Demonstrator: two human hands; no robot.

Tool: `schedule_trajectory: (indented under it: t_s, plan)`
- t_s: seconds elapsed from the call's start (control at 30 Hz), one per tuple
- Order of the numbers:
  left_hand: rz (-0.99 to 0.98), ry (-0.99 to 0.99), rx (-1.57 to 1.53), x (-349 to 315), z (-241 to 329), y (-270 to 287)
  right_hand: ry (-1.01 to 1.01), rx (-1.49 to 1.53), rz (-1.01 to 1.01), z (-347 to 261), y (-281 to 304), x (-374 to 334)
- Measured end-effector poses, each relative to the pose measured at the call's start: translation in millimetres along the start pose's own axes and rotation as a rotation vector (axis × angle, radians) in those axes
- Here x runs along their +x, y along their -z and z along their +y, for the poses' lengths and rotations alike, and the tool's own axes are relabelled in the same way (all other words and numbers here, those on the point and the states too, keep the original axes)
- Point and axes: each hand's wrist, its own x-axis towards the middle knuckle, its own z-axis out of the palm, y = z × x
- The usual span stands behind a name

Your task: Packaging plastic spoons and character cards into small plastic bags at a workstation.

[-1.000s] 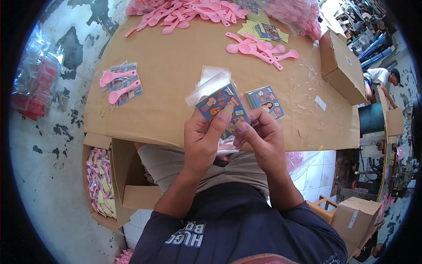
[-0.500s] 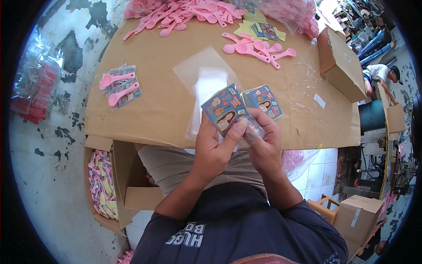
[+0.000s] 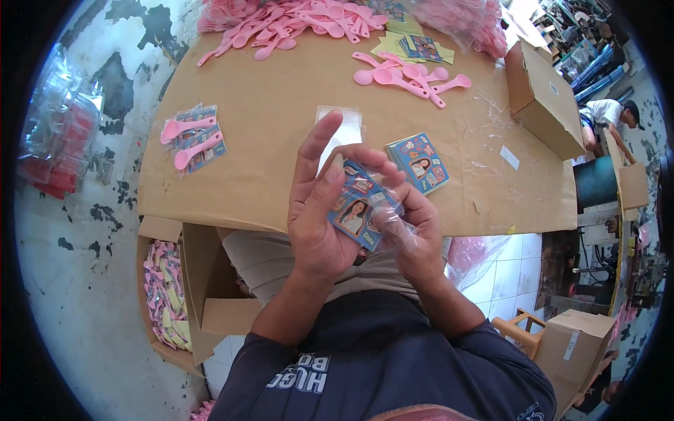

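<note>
A small blue printed card [image 3: 354, 212] with a clear plastic bag [image 3: 397, 228] around its right part is held between my hands. My left hand [image 3: 316, 217] cups the card against its palm, the thumb by the upper corner and one finger stretched upward. Closed on the bag and the card's right side is my right hand [image 3: 421, 238]. Just beyond it lies a stack of matching cards [image 3: 419, 163]. Behind my left fingers, a pile of white and clear bags [image 3: 342, 130] is partly hidden.
Pink measuring spoons [image 3: 302, 24] heap at the far edge, with a smaller group [image 3: 404, 76] nearer. Two pink spoons [image 3: 196, 149] rest on bagged cards at left. A cardboard box [image 3: 540, 102] stands at right; an open carton [image 3: 165, 295] of packed spoons sits lower left. Another person [image 3: 607, 116] bends at far right.
My left hand has opened up, its fingers rising off the card. The card has come lower, closer to me, and the clear sheet spread beyond my hands no longer shows there.
</note>
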Motion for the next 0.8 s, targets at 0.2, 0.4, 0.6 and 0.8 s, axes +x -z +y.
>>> schedule_trajectory:
  t_s: [0.2, 0.4, 0.6, 0.8]
  plan:
    - [0.044, 0.000, -0.060, -2.1, -0.7, -3.2, -0.021, -0.147, -0.020, 1.2, 1.2, -5.9]
    - [0.049, 0.059, 0.178, -9.9, -7.8, -7.4, -0.032, -0.026, 0.031, 9.0, 0.9, -4.1]
    - [0.044, 0.129, 0.080, -8.7, -8.3, -8.8, 0.191, -0.018, 0.143, 7.8, -12.7, -3.3]
    - [0.189, 0.140, 0.108, -0.8, -3.7, 5.3, 0.649, -0.711, 0.087, 7.1, 21.1, -5.5]
